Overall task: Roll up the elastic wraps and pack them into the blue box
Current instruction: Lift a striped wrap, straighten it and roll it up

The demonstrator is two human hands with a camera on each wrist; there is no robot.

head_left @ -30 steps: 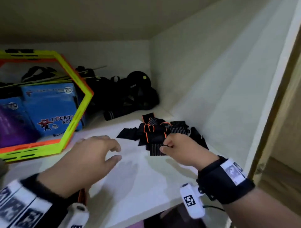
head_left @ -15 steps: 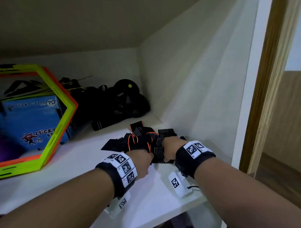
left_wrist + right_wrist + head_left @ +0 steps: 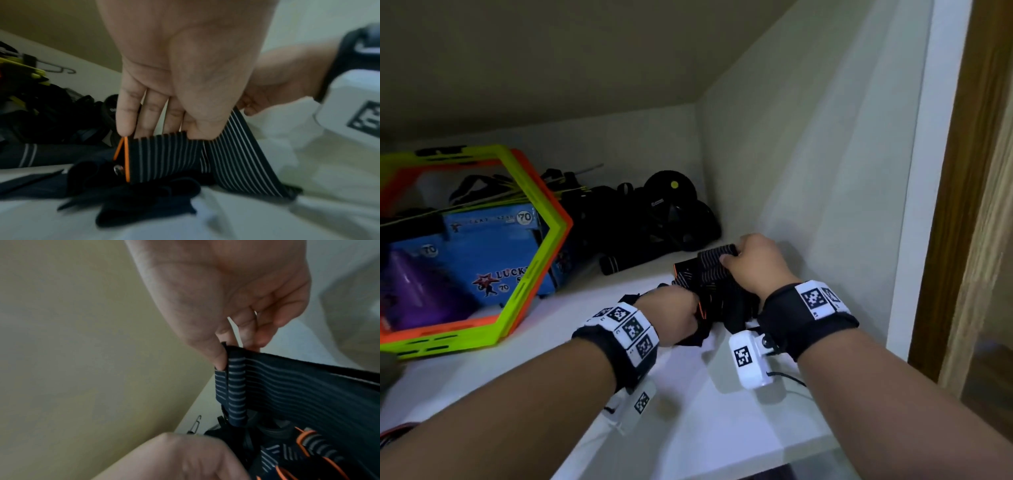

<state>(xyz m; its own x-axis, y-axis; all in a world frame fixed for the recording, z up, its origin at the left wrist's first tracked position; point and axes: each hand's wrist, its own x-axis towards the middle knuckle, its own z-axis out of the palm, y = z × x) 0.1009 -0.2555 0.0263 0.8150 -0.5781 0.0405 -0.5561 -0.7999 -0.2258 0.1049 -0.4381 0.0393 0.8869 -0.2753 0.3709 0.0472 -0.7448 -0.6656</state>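
Observation:
A black elastic wrap (image 3: 714,275) with pale stripes and orange trim is held up between both hands over the white shelf (image 3: 722,411). My left hand (image 3: 674,313) pinches its orange-edged end (image 3: 162,155) between thumb and fingers. My right hand (image 3: 738,257) pinches the other, folded end (image 3: 234,386), further back near the side wall. More dark wraps (image 3: 144,199) lie in a heap beneath. The blue box (image 3: 482,253) stands at the left, behind a hexagon frame.
A green and orange hexagon frame (image 3: 534,270) leans in front of the blue box. Black gear (image 3: 654,219) fills the back corner. The shelf's side wall (image 3: 808,171) rises close on the right, and its front edge (image 3: 722,469) is near my forearms.
My left hand, hovering with loose fingers a second ago, has taken hold of the wrap's orange end. My right hand has drawn the other end up and back from the heap.

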